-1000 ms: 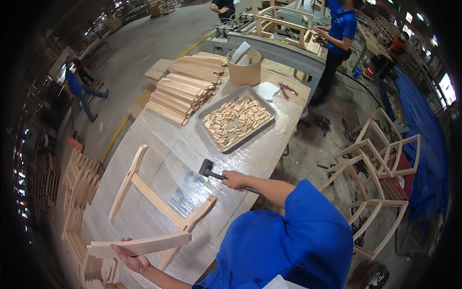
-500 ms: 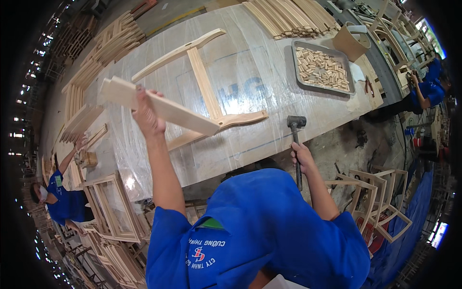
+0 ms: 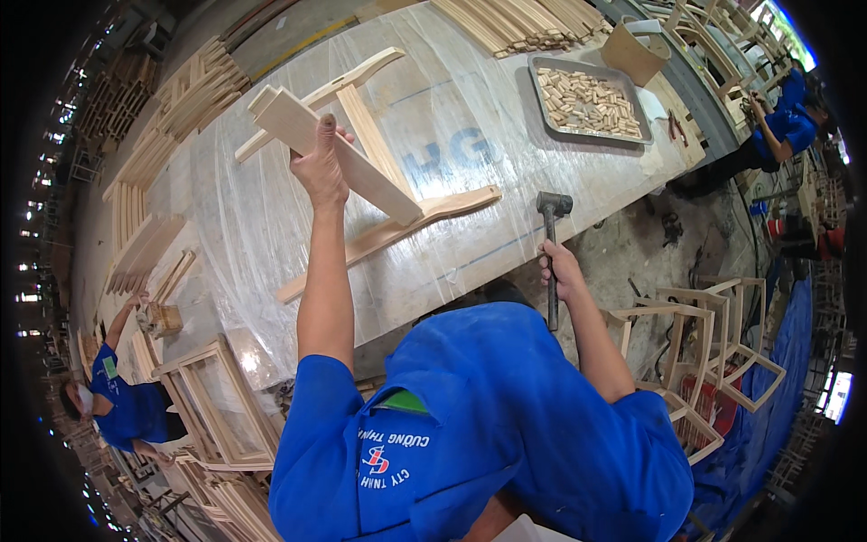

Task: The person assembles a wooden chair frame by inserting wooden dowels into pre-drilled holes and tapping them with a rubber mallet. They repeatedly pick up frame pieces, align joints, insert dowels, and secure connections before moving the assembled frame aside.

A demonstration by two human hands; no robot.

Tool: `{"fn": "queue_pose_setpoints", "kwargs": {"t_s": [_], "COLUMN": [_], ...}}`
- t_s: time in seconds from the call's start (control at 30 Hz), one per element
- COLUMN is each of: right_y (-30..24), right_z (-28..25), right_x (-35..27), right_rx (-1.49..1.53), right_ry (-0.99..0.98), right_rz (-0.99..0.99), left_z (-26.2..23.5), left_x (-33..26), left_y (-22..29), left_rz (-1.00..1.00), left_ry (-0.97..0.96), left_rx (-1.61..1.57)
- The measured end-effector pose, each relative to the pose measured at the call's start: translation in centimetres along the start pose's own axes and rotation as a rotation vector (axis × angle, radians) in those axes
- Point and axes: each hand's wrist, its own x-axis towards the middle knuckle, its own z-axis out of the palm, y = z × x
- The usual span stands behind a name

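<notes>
In my left hand [image 3: 323,167] is a pale flat wooden board [image 3: 366,181], gripped by its edges and slanting over the table. Its lower right end meets or overlaps the near curved rail of a wooden frame [image 3: 452,204]; whether it is seated there I cannot tell. That frame lies flat, with two curved rails joined by a crosspiece [image 3: 361,117], partly hidden behind the board. My right hand [image 3: 565,271] is closed round the dark handle of a mallet [image 3: 554,205], its black head raised near the table's front edge.
A grey tray [image 3: 536,72] of wooden dowels stands at the back right, beside a brown container [image 3: 635,52] and pliers [image 3: 675,125]. Wooden strips [image 3: 519,25] are stacked behind. Plastic sheeting covers the table [image 3: 244,244]. Co-workers stand left [image 3: 126,388] and right [image 3: 790,131]. Chair frames [image 3: 713,334] stand lower right.
My left hand has carried the board to the right and tilted it more steeply, bringing its lower end to the near rail. The mallet stays in my right hand, nearly unmoved.
</notes>
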Motion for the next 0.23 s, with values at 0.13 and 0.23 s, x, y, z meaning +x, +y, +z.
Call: {"fn": "queue_pose_setpoints", "kwargs": {"t_s": [0.13, 0.23], "right_y": [0.4, 0.6], "right_z": [0.2, -0.2], "right_x": [0.3, 0.8], "right_rx": [-0.01, 0.037], "right_ry": [-0.003, -0.019], "right_rz": [0.004, 0.028], "left_z": [-0.6, 0.4], "left_x": [0.3, -0.3], "left_y": [-0.3, -0.5], "left_rz": [0.106, 0.148], "left_ry": [-0.15, -0.201], "left_rx": [0.093, 0.068]}}
